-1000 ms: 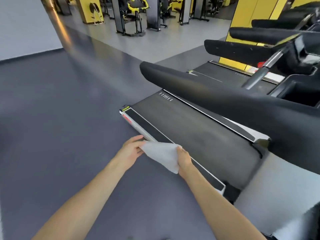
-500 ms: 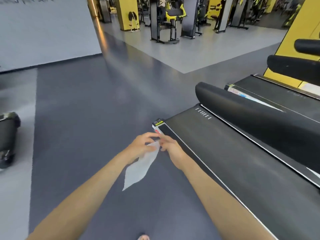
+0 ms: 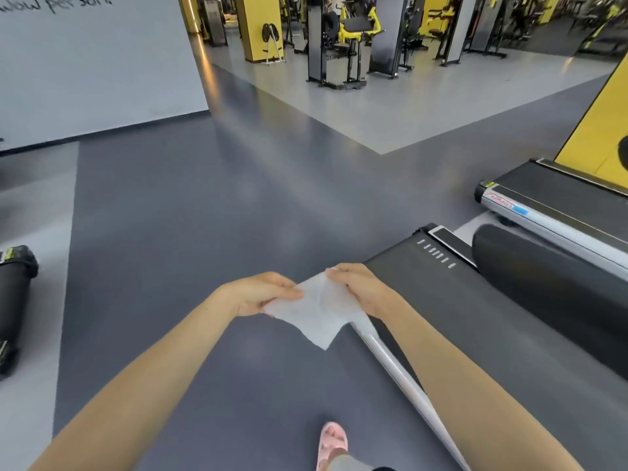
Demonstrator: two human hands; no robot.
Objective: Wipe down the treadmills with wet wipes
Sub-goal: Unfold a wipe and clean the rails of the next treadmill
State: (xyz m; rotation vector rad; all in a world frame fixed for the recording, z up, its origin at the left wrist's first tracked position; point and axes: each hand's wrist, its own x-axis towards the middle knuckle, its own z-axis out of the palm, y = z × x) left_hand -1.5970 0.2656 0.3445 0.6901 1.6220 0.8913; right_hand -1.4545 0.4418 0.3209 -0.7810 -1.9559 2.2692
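Weight machines [image 3: 339,42] stand beyond the grey floor [image 3: 204,215].

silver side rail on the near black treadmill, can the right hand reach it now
Probably yes, bending down: nothing lies between the right hand, pinching the white wet wipe, and the silver side rail.

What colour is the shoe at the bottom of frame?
Pink. The shoe shows only in the head view, on the dark grey floor beside the treadmill.

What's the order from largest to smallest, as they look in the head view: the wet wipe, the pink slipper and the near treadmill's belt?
1. near treadmill's belt
2. wet wipe
3. pink slipper, partly cut off at the bottom, so its full extent is unsure
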